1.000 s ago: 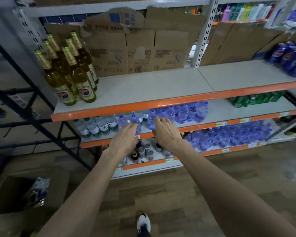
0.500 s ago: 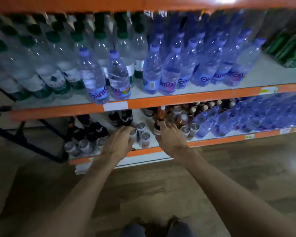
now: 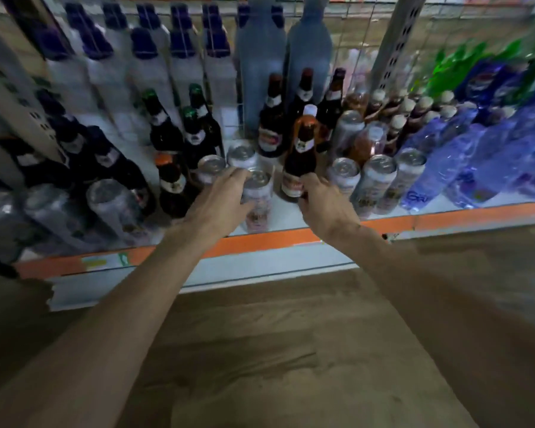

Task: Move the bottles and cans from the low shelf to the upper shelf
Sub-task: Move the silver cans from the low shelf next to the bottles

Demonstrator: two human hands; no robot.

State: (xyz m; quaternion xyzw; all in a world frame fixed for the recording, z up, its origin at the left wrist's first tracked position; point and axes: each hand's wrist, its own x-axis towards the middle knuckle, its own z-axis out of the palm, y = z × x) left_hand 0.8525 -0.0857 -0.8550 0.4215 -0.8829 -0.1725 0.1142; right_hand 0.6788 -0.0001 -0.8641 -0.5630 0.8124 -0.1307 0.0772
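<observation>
The low shelf (image 3: pixel 278 239) with its orange front strip carries dark glass bottles and silver cans. My left hand (image 3: pixel 220 196) wraps round a silver can (image 3: pixel 258 199) standing near the shelf's front edge. My right hand (image 3: pixel 322 205) grips the lower body of a brown bottle (image 3: pixel 300 156) with a white cap and a red label, which stands upright. More silver cans (image 3: pixel 377 180) stand just right of that bottle, and two others (image 3: pixel 212 166) sit behind my left fingers. The upper shelf is out of view.
Dark green-capped bottles (image 3: pixel 195 134) stand left of centre, with more dark bottles and wrapped cans (image 3: pixel 112 205) at far left. Blue plastic water bottles (image 3: pixel 464 162) fill the right side. Tall grey bottles (image 3: pixel 261 57) line the back. Wooden floor (image 3: pixel 291 350) lies below.
The view has dropped from the upper shelves to the low shelf. Both hands have reached down and forward; the left has closed round a can and the right round the brown bottle.
</observation>
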